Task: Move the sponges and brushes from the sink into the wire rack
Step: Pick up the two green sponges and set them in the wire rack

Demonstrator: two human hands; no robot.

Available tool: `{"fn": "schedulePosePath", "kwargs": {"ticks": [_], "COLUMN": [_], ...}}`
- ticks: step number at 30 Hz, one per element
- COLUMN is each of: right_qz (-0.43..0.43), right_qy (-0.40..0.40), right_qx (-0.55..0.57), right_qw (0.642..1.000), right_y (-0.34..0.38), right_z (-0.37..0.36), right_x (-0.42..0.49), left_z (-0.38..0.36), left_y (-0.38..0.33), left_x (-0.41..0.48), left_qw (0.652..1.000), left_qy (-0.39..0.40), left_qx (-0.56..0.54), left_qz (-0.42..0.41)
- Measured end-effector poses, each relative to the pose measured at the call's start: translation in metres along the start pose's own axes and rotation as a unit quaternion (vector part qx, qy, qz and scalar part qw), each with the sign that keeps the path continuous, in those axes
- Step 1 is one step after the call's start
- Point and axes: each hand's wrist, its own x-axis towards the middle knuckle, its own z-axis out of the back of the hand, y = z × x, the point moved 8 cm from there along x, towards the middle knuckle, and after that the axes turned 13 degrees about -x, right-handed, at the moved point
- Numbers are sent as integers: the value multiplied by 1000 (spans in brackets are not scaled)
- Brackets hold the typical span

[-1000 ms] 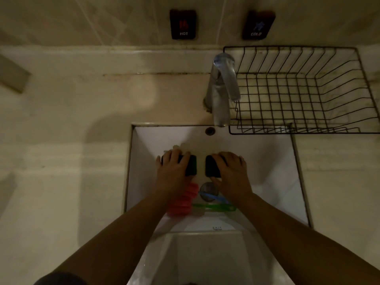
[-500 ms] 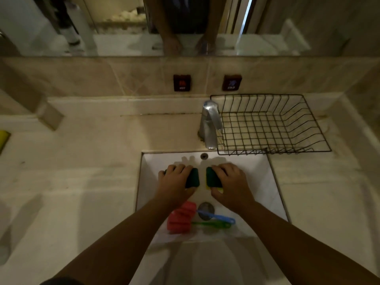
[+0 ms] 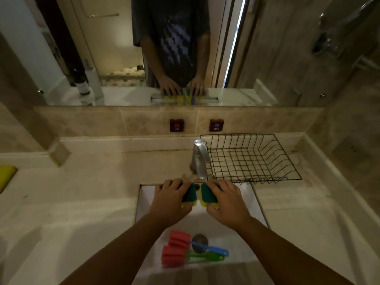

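My left hand [image 3: 171, 199] grips a green-and-yellow sponge [image 3: 189, 194], lifted above the back of the white sink [image 3: 242, 227]. My right hand [image 3: 226, 199] grips a second green-and-yellow sponge [image 3: 208, 194] right beside it. Both sponges hang just below the faucet [image 3: 200, 159]. On the sink floor near the drain [image 3: 199, 241] lie two brushes with red foam heads: one with a blue handle [image 3: 211, 248], one with a green handle [image 3: 205, 257]. The black wire rack [image 3: 249, 159] stands empty on the counter, behind and to the right of my hands.
A mirror [image 3: 164, 50] spans the back wall and reflects a person's torso and hands. Hot and cold buttons [image 3: 176, 125] sit on the tiled wall. A yellow object [image 3: 6, 175] lies at the counter's far left edge. Beige counter [image 3: 82, 192] surrounds the sink.
Both hands have lifted their sponges up from the sink floor toward the faucet. The camera has tilted up, bringing the mirror into view. The two brushes stay by the drain.
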Motion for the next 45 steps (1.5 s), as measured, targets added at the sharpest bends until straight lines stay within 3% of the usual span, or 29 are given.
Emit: {"fn": "schedulePosePath", "kwargs": {"ticks": [14, 29, 45], "right_qz": [-2, -24, 31], "right_qy": [-44, -42, -24], "right_qx": [-40, -47, 2], "right_qw": [998, 998, 999], "right_y": [-4, -43, -148], "right_z": [54, 73, 47], "right_x": [9, 2, 32], "left_z": [44, 40, -18], "left_y": [-39, -78, -121], "left_x": [18, 51, 118], "left_qw": [996, 994, 998], "left_qy": [-70, -37, -29], "left_qx": [-23, -21, -45], "left_qz": [-47, -99, -20]}}
